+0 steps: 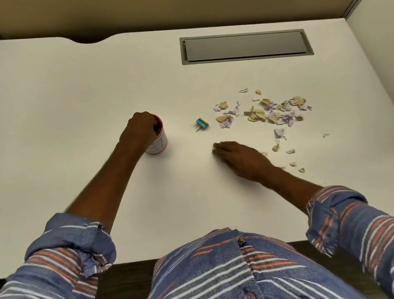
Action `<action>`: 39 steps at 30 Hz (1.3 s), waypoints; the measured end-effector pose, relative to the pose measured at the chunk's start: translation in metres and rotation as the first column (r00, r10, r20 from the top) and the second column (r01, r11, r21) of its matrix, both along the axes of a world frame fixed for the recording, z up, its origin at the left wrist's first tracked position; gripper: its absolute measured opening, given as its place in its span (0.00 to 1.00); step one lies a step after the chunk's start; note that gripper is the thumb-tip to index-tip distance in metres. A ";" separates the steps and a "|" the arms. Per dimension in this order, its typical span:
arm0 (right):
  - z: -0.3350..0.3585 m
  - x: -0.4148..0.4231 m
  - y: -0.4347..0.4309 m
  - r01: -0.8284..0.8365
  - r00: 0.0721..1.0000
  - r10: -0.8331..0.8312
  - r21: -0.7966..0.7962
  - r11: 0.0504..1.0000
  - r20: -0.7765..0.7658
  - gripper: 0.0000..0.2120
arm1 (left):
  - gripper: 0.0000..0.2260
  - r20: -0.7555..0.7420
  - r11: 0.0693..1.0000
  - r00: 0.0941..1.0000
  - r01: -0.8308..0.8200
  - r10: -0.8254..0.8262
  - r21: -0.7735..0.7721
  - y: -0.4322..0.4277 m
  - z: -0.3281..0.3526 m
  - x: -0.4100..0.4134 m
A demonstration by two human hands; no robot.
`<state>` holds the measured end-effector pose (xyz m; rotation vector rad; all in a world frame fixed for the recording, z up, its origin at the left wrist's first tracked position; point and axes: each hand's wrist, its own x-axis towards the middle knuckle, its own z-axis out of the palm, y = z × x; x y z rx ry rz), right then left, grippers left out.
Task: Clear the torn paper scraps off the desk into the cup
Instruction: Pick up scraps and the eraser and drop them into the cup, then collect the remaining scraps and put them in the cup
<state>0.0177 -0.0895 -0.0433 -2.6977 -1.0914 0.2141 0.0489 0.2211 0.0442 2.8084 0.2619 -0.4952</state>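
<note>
A small white cup (157,143) with a red rim stands upright on the white desk (69,123), left of centre. My left hand (139,130) is over the cup's mouth, fingers curled around its rim. A heap of torn tan and lilac paper scraps (273,111) lies to the right, with several stray scraps (290,151) nearer me. My right hand (240,159) rests palm down on the desk below the heap, fingers flat and pointing left, covering some scraps.
A small blue and yellow object (202,122) with a pin lies between cup and heap. A grey cable hatch (245,46) is set into the desk at the back. Partition walls (384,60) close in both sides.
</note>
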 end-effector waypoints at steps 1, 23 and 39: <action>-0.002 -0.004 -0.012 -0.001 0.999 0.000 0.008 1.000 0.052 0.17 | 0.13 0.013 1.000 1.000 0.011 -0.011 -0.011 0.000 0.002 -0.001; -0.022 -0.090 -0.164 0.657 0.751 -0.654 0.003 0.754 -0.090 0.33 | 0.14 0.441 0.867 0.897 0.212 0.010 -0.451 -0.121 -0.028 -0.026; -0.005 -0.067 -0.165 0.425 0.903 -0.417 0.077 0.902 -0.107 0.32 | 0.28 0.210 0.975 0.973 0.134 -0.096 -0.178 -0.175 -0.111 0.017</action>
